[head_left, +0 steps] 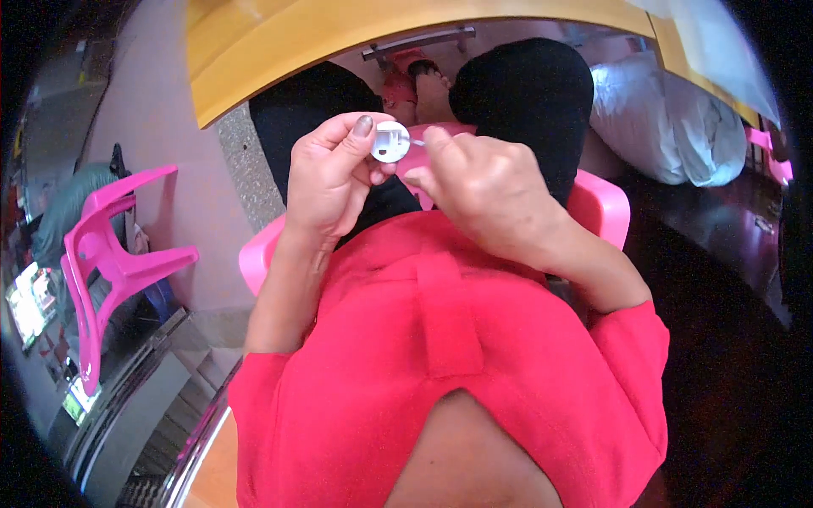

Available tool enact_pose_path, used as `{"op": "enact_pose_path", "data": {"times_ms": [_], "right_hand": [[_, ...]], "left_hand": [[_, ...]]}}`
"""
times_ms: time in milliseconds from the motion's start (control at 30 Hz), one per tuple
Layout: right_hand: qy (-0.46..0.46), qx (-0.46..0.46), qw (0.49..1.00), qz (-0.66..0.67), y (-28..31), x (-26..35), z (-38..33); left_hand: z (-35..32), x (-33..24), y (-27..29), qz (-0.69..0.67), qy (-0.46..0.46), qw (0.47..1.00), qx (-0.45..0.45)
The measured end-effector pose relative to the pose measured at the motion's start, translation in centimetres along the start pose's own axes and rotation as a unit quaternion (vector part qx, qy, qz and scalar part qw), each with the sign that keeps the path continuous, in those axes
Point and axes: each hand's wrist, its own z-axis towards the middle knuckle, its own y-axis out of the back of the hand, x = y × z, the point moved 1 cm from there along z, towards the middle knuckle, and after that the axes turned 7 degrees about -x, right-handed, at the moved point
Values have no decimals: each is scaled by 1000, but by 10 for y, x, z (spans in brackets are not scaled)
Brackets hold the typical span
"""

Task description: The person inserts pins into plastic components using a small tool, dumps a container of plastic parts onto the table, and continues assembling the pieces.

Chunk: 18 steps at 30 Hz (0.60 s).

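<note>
Above my lap, my left hand pinches a small round white plastic piece between thumb and fingers. The piece has a recessed face with slots and a dark spot near its lower edge. My right hand is closed just to the right of it. From its fingers a thin light-coloured rod reaches to the right rim of the piece. The rest of this rod is hidden inside my fist, so its kind does not show.
A yellow-topped table edges the far side, over my knees. I sit on a pink chair. Another pink plastic chair stands at the left, tipped in view. White plastic bags lie at the right, beside my knee.
</note>
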Motion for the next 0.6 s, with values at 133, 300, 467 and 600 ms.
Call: {"op": "enact_pose_path", "data": {"times_ms": [133,300,467,600], "right_hand": [[7,-54,997,48,8,-8,0],[11,-58,995,76,3,-13,9],[6,-82,993,90,-3,-19,13],[15,-79,990,115,-4,-20,15]], "left_hand": [[-5,-8,-1,-50,-5,998,35],[-2,-16,4,-61,-36,997,39],[0,-26,-2,-48,-52,997,36],[4,-47,-4,-11,-104,994,37]]}}
